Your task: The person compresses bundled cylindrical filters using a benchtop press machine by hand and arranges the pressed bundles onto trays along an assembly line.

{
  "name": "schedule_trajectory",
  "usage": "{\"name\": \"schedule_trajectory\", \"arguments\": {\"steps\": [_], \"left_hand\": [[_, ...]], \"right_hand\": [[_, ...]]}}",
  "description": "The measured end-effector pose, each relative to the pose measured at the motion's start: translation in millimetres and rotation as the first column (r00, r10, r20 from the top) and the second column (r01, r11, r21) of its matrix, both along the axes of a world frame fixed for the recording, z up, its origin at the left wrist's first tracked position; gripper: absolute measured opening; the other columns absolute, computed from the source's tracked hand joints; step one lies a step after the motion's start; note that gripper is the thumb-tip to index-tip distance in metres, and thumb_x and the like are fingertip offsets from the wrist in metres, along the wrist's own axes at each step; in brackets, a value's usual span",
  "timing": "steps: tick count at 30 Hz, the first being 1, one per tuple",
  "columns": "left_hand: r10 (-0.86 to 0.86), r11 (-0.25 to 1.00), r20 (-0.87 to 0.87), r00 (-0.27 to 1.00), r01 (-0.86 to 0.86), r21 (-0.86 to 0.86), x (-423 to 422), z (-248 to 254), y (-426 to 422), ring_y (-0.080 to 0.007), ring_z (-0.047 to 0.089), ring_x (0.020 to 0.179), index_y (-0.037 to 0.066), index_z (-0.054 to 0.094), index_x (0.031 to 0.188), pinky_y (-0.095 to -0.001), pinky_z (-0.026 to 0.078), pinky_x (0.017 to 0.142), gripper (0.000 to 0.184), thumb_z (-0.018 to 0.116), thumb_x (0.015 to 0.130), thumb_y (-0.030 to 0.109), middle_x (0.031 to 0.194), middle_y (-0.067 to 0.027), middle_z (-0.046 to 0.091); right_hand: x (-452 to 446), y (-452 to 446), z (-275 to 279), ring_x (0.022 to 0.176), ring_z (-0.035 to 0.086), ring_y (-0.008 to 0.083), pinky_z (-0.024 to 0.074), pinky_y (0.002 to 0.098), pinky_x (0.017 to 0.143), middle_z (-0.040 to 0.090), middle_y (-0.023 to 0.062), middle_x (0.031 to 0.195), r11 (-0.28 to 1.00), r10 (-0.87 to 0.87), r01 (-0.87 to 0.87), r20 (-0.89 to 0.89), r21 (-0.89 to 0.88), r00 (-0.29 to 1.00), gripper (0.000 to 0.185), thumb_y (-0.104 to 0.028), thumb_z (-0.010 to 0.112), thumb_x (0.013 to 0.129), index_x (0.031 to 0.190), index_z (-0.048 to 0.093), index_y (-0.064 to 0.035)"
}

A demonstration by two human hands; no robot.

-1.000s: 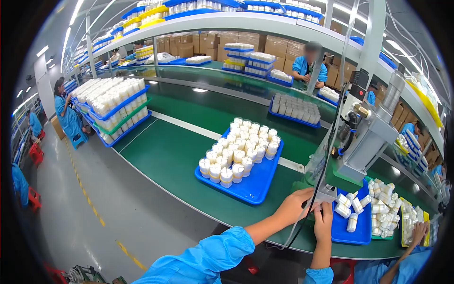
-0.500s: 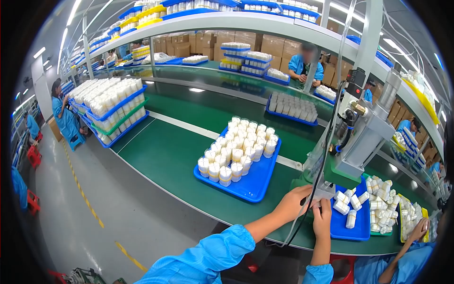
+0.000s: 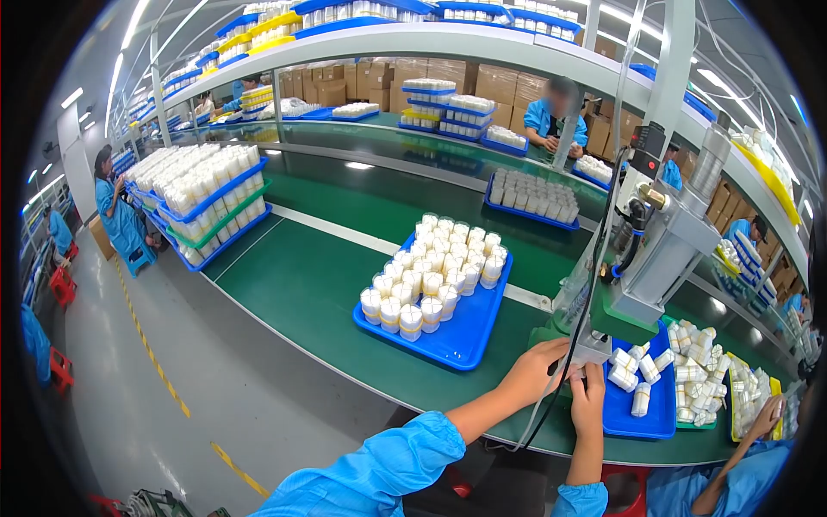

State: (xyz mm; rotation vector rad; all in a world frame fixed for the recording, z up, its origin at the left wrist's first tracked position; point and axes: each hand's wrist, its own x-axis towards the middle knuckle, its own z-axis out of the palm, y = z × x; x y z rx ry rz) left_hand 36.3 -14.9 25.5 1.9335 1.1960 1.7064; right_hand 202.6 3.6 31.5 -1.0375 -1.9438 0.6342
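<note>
Both hands meet beneath the metal block (image 3: pixel 593 347) of a bench press (image 3: pixel 659 267). My left hand (image 3: pixel 538 366) reaches in from the left, its fingers curled at the block and partly covered by it and by a black cable. Just to the right, my right hand (image 3: pixel 588 392) points upward with its fingers drawn together against the block's lower edge. Whatever lies between the fingers is hidden. Close by on the right, a blue tray (image 3: pixel 639 424) holds several loose white rolls with yellowish bands (image 3: pixel 641 399).
Left of the press, a blue tray (image 3: pixel 465 351) carries upright white rolls in clear sleeves (image 3: pixel 431 280). Stacked full trays (image 3: pixel 215 202) stand farther left. A co-worker's hand (image 3: pixel 765 418) is at a yellow tray (image 3: pixel 735 388) on the right. Cables hang before the press.
</note>
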Motion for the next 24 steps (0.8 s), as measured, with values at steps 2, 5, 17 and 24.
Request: {"name": "schedule_trajectory", "arguments": {"steps": [2,5,17,24], "left_hand": [[0.002,1.000,0.002,1.000,-0.002,-0.006,0.3,1.0,-1.4,-0.0413,0.058,0.114,0.002,0.064,0.121,-0.0443,0.049,0.097,0.037,0.068,0.085,0.012,0.127,-0.0211,0.061],[0.006,1.000,0.008,1.000,-0.005,-0.012,0.5,2.2,-2.5,-0.0412,0.058,0.114,0.003,0.064,0.121,-0.0443,0.049,0.097,0.038,0.068,0.085,0.012,0.127,-0.0211,0.061],[-0.003,1.000,-0.001,1.000,0.003,-0.004,0.0,3.0,-2.3,-0.0411,0.059,0.113,0.004,0.063,0.123,-0.0446,0.049,0.096,0.038,0.067,0.085,0.010,0.128,-0.0204,0.061],[0.003,1.000,-0.004,1.000,-0.003,-0.003,0.0,3.2,-3.1,-0.0415,0.059,0.113,0.004,0.062,0.122,-0.0449,0.049,0.096,0.037,0.066,0.086,0.011,0.127,-0.0198,0.062]], "right_hand": [[-4.7,-1.5,0.0,0.102,0.052,0.0342,0.0414,0.0376,0.090,0.053,0.0191,0.111,0.998,-0.006,0.008,-0.031,0.055,0.999,0.029,-0.013,0.057,0.090,0.112,0.055,0.0058],[-1.9,-1.9,1.8,0.102,0.052,0.0342,0.0415,0.0378,0.090,0.054,0.0189,0.111,0.998,-0.007,0.009,-0.029,0.056,1.000,0.028,-0.013,0.057,0.091,0.112,0.056,0.0057],[-1.4,-1.4,2.0,0.103,0.052,0.0343,0.0412,0.0374,0.090,0.054,0.0188,0.111,0.999,0.001,0.001,-0.036,0.046,0.999,0.028,-0.015,0.057,0.092,0.112,0.056,0.0054],[0.0,-2.0,3.4,0.117,0.054,0.0382,0.0413,0.0396,0.100,0.056,0.0219,0.128,0.999,-0.003,0.003,-0.003,-0.034,1.000,0.039,-0.016,0.057,0.093,0.125,0.057,0.0050]]}}
